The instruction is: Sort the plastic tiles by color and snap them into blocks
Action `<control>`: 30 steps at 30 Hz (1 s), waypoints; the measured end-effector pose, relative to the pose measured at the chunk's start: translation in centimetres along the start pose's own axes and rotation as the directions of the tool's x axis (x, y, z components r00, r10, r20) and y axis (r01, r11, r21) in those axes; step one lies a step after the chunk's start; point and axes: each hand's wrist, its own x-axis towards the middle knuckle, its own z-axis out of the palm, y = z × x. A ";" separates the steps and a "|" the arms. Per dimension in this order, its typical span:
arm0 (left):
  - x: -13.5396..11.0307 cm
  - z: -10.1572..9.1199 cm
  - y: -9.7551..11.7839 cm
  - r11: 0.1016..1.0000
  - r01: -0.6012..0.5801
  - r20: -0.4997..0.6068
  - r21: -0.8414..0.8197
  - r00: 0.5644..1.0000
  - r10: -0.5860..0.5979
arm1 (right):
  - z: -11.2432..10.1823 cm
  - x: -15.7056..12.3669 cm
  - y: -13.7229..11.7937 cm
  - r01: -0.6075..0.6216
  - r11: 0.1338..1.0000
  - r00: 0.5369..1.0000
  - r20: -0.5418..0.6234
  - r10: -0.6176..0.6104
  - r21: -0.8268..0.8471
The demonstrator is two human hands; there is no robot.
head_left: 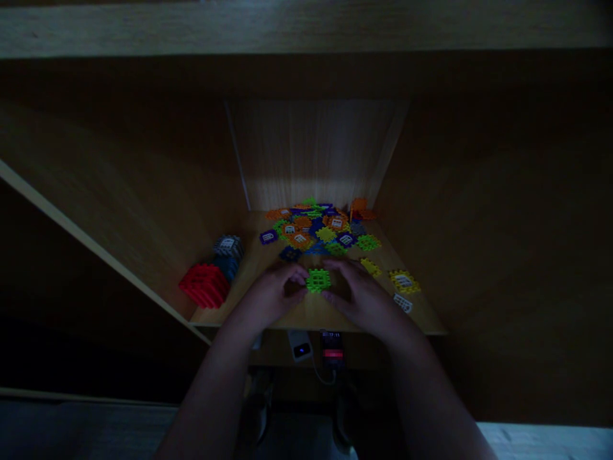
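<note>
A green square interlocking tile [318, 280] is held between both hands just above the wooden shelf board [306, 313]. My left hand [275, 291] pinches its left edge with fingers curled. My right hand [357, 291] grips its right edge, fingers bent over it. Behind the hands lies a pile of several orange, purple, blue, yellow and green tiles [318, 230]. The scene is very dark.
A stack of red tiles [205, 285] and a blue-and-grey tile block [228, 250] sit at the shelf's left. Loose yellow tiles [403, 281] and a white tile [403, 302] lie at the right. Wooden walls enclose the shelf. Two small devices [316, 348] hang below the front edge.
</note>
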 end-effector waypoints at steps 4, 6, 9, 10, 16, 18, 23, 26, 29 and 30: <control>0.0 0.1 0.1 1.000 -0.004 -0.003 0.007 1.000 0.004 | 0.2 0.0 0.2 0.004 1.000 1.000 0.005 -0.004 -0.013; 0.0 0.1 0.1 1.000 -0.009 -0.008 0.011 1.000 0.009 | 0.2 0.1 0.3 0.000 1.000 1.000 0.000 0.000 -0.020; 0.0 0.1 0.1 1.000 -0.005 -0.010 0.020 1.000 0.005 | 0.3 0.1 0.3 0.010 1.000 1.000 0.001 -0.010 -0.024; 0.0 0.1 0.1 1.000 -0.005 -0.006 0.021 1.000 0.005 | 0.3 0.1 0.3 0.016 1.000 1.000 0.002 -0.016 -0.026; 0.1 0.1 0.0 0.999 -0.014 -0.011 0.031 1.000 0.015 | 0.2 0.1 0.2 0.003 1.000 1.000 0.005 -0.003 -0.011; 0.0 0.1 0.1 1.000 -0.009 -0.004 0.029 1.000 0.010 | 0.3 0.1 0.2 -0.002 1.000 1.000 0.000 0.002 0.000; 0.0 0.1 0.1 0.999 -0.002 -0.002 0.043 1.000 0.002 | 0.2 0.1 0.2 -0.011 1.000 1.000 0.003 0.011 0.021; 0.0 0.1 0.1 0.999 -0.016 0.000 0.035 1.000 0.016 | 0.2 0.1 0.2 -0.018 1.000 1.000 0.013 0.018 0.021; 0.0 0.1 0.1 1.000 -0.011 0.004 0.022 1.000 0.011 | 0.2 0.1 0.3 -0.028 0.999 0.999 0.019 0.028 0.022; 0.0 0.1 0.0 1.000 -0.009 0.007 0.016 1.000 0.008 | 0.3 0.1 0.4 -0.030 0.999 0.999 0.021 0.030 0.026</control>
